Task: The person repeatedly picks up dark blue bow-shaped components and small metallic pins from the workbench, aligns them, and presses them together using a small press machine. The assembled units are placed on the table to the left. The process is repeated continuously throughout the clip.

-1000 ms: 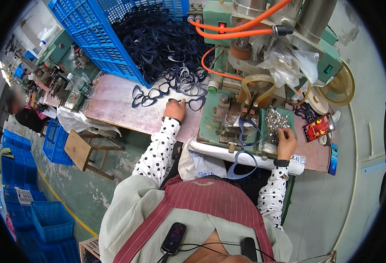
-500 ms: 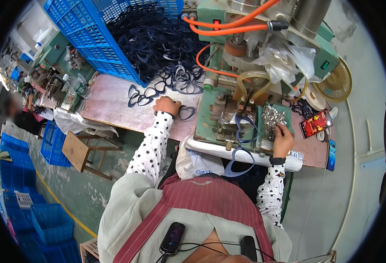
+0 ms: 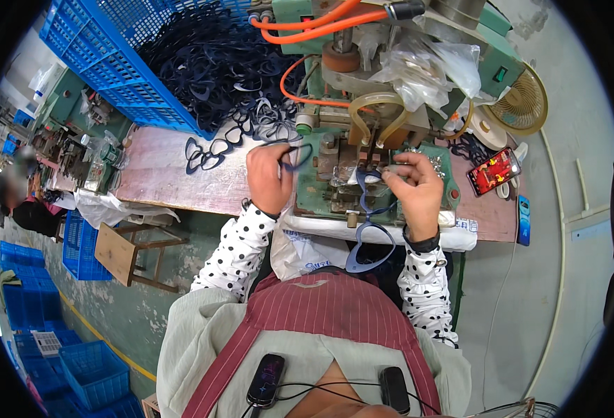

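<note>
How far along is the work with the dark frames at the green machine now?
Done: cannot tell; one frame hangs at the machine's front edge. In hand: the left hand holds a dark frame beside the green machine; the right hand pinches something small there. Left: loose frames on the bench and a big heap by the blue crate.

I see a dark blue eyeglass frame [image 3: 294, 155] pinched in my left hand [image 3: 269, 177], held tilted just above the green machine bed [image 3: 314, 191].
</note>
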`<state>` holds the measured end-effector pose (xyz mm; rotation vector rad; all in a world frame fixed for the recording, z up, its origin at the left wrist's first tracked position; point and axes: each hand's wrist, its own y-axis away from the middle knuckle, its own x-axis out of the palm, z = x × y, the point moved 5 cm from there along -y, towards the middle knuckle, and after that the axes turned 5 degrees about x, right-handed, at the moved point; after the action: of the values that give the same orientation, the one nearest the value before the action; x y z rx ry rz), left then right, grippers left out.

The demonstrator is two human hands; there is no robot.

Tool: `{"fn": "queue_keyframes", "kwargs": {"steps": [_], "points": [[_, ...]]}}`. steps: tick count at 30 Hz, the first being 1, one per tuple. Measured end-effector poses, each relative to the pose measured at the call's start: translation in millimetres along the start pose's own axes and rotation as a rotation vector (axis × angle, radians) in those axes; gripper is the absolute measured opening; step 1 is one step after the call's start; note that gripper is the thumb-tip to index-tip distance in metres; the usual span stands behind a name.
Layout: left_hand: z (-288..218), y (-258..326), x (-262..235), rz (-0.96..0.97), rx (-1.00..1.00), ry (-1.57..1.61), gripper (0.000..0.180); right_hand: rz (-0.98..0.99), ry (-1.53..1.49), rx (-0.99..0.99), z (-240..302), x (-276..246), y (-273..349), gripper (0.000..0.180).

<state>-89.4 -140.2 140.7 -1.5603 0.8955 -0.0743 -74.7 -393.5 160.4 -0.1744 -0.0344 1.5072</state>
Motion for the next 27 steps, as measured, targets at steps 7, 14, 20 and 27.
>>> {"fn": "queue_keyframes", "kwargs": {"steps": [7,14,20,27], "points": [[-60,-17,-13,0.049,0.289,0.199,0.044,0.007,0.012,0.033,5,18,-10,0.046],[-102,-11,-2,0.161,0.594,0.52,0.037,-0.039,-0.06,0.018,-4,18,-10,0.055],[-113,-2,24,0.263,0.637,0.583,0.038,-0.507,0.683,-0.217,-75,-85,-32,0.038],[-108,-4,22,0.278,0.565,0.664,0.039,-0.256,1.113,-0.357,-107,-81,-21,0.036]]}}
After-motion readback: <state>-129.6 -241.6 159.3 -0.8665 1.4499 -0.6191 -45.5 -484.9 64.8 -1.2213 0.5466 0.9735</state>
